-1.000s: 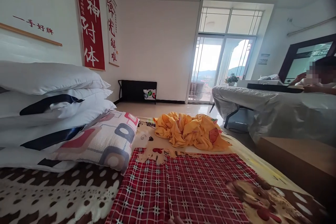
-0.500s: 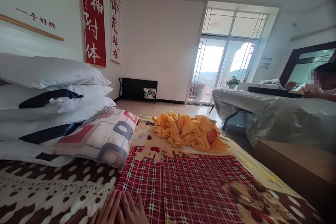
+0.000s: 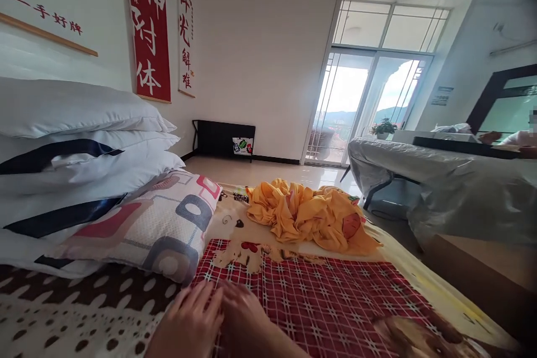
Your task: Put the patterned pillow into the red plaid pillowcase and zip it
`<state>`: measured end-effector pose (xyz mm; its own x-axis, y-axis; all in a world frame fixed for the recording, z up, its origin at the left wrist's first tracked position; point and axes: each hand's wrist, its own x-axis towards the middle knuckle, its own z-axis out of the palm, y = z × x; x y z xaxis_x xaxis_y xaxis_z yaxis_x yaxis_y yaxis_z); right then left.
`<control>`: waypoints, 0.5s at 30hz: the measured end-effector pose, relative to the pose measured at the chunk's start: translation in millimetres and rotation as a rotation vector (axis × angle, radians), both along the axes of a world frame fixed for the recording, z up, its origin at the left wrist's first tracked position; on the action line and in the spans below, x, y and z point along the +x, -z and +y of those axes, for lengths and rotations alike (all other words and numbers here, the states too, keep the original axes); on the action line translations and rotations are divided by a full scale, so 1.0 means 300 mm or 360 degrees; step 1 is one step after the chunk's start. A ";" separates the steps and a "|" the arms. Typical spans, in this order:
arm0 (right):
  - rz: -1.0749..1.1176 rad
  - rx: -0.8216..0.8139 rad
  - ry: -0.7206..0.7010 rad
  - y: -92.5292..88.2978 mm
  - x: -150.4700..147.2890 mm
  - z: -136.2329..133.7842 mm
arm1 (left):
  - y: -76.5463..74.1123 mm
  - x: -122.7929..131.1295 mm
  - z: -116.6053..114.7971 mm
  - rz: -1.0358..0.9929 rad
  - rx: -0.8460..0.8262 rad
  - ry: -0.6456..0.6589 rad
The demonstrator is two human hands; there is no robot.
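A folded red plaid blanket [image 3: 310,296] with a bear print lies on the bed. My left hand [image 3: 193,310] rests flat on its near left edge, fingers stretched out and holding nothing. Close beside it, my right hand [image 3: 243,305] lies on the plaid cloth; its fingers are slightly blurred but look laid out flat. Beyond the blanket sits a crumpled yellow-orange cloth [image 3: 310,215]. To the left of my hands, a patterned pillow [image 3: 168,224] leans against a stack of white pillows [image 3: 84,106].
A brown-and-cream spotted bedcover [image 3: 96,319] spreads under the pillows. At right stand a cardboard box [image 3: 482,268] and a plastic-covered table [image 3: 398,156], with a person's arm [image 3: 512,140] behind it. A black folded panel [image 3: 218,140] leans by the far wall.
Both my hands have moved forward along the blanket's left edge, and more of my forearms shows. The view has shifted a little to the left.
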<state>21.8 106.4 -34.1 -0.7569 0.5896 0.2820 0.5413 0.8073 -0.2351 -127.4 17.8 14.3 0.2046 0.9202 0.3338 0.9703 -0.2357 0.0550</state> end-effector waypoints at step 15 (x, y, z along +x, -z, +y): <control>0.0070 -0.0120 0.0842 0.133 -0.035 0.326 | 0.351 -0.097 0.583 0.0033 -0.0074 -0.0167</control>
<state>11.2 204.2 -74.0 -0.3391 0.9073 0.2486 0.8582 0.4066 -0.3134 -156.4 192.7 -90.8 0.1130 0.9513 0.2867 0.9905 -0.1307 0.0431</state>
